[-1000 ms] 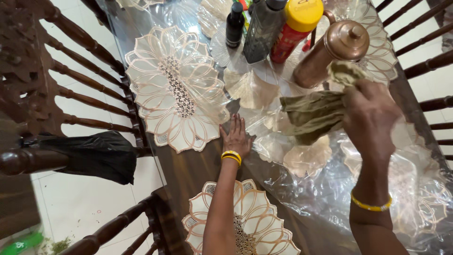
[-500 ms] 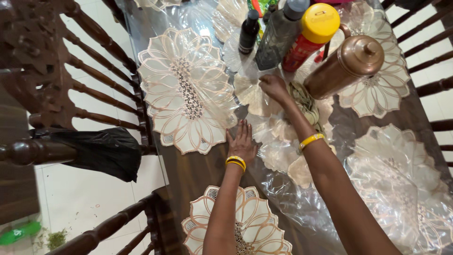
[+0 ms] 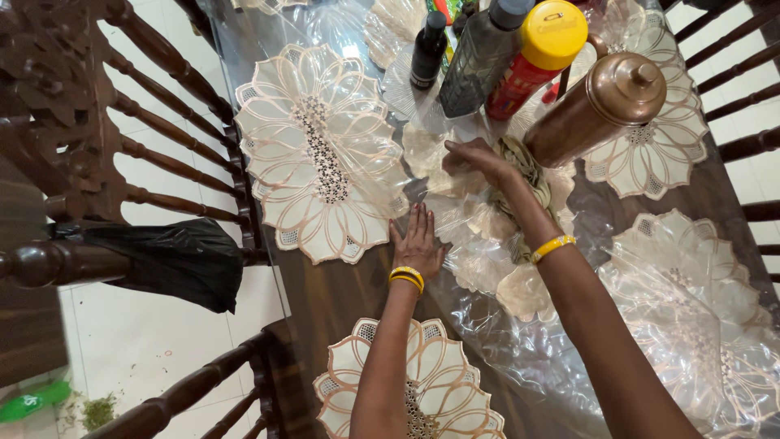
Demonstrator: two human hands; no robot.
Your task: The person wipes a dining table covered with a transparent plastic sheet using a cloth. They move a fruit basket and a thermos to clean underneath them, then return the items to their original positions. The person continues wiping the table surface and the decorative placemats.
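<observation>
Olive cloth under right hand – seemingly gripped – beside yellow-capped red can

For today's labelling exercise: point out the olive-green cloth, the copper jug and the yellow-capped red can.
olive-green cloth (image 3: 526, 175), head view, bunched folds.
copper jug (image 3: 587, 116), head view, side wall.
yellow-capped red can (image 3: 555, 32), head view, cap.

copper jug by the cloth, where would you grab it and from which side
Grip the copper jug around its smooth round body, below the knobbed lid. Come from the near right side: the red can and dark bottle crowd its left, and the right hand with the olive cloth sits at its base.
</observation>
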